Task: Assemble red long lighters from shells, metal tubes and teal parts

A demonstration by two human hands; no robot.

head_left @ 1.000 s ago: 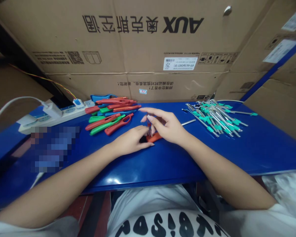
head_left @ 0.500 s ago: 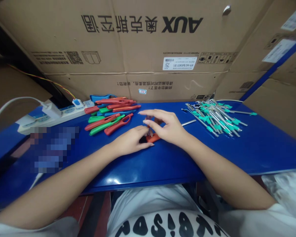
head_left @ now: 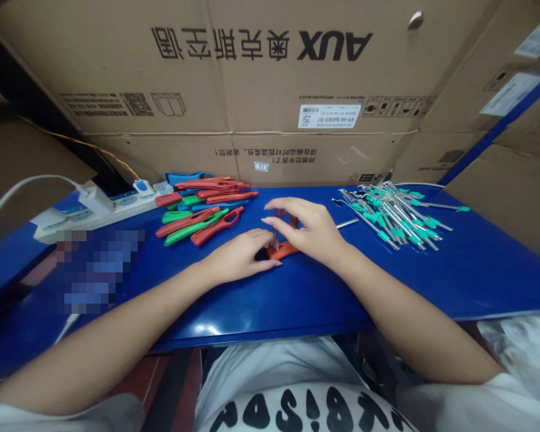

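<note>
An orange long-nosed lighter (head_left: 286, 249) lies on the table in front of me, its metal tube (head_left: 347, 223) sticking out past my right hand. My left hand (head_left: 240, 257) is closed around its left end, thumb on the near side and fingers on the far side. My right hand (head_left: 314, 231) holds a small screwdriver (head_left: 275, 240) almost upright by its handle. The slim shaft points down at the orange body between my left thumb and fingers. Exactly where the tip meets the body is too small to tell.
Red, green and blue lighter casings (head_left: 207, 225) are piled at the back left. Metal tubes with green parts (head_left: 393, 216) lie heaped at the right. A white power strip (head_left: 94, 210) with a cable runs along the left. A large cardboard box (head_left: 261, 120) stands behind the blue table (head_left: 432, 282).
My right fingertips and the screwdriver handle have shifted slightly to the right. My left hand and the orange lighter stay in place.
</note>
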